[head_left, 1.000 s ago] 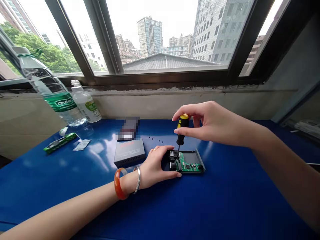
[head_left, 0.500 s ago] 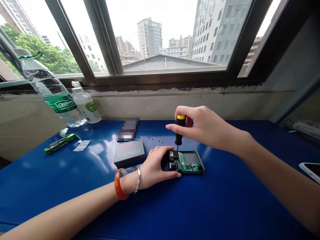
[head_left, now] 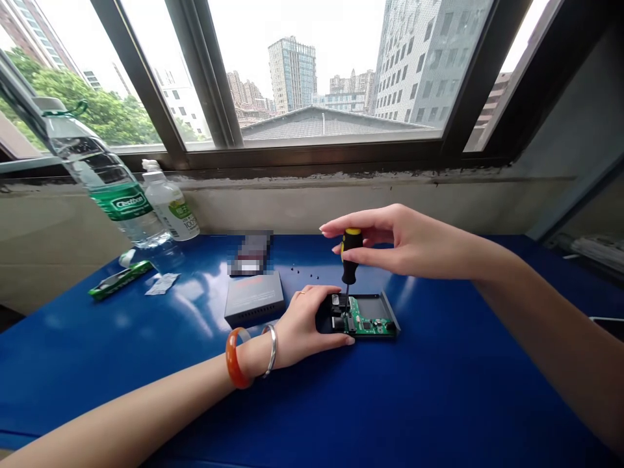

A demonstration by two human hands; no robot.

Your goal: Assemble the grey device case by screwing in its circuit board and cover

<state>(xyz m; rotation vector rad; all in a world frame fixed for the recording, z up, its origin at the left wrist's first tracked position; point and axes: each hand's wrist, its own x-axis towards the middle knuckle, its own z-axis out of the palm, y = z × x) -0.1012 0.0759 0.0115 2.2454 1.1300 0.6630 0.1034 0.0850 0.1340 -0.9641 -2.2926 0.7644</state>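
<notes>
Glossy blue tabletop [head_left: 439, 390] runs beneath a wide window with towers beyond. My right hand [head_left: 414, 244] is closed on a stubby black-handled screwdriver with a yellow cap [head_left: 350, 257]. Thumb and fingertips pinch the handle from both sides, and the shaft stands upright with its tip down at the left part of a green circuit board [head_left: 366, 323]. That board sits in an open dark metal case [head_left: 385, 302] directly below this hand. My left hand [head_left: 305, 322] is clamped on the case's left end, thumb along the near edge and fingers curled over the far one. Just left of that hand lies a grey rectangular cover [head_left: 253, 299]. Beyond its fingertips a few tiny dark screws [head_left: 293, 267] lie loose.

Whether the tip is seated in a screw head I cannot tell; it is too small. My pinch is light and high on the handle, so I judge that a tilt of the shaft could let the tip skip off and scratch the board or its black connectors. The tabletop looks slick, so a slack left hand could let the case slide. A stray wrist could scatter the loose screws.
</notes>
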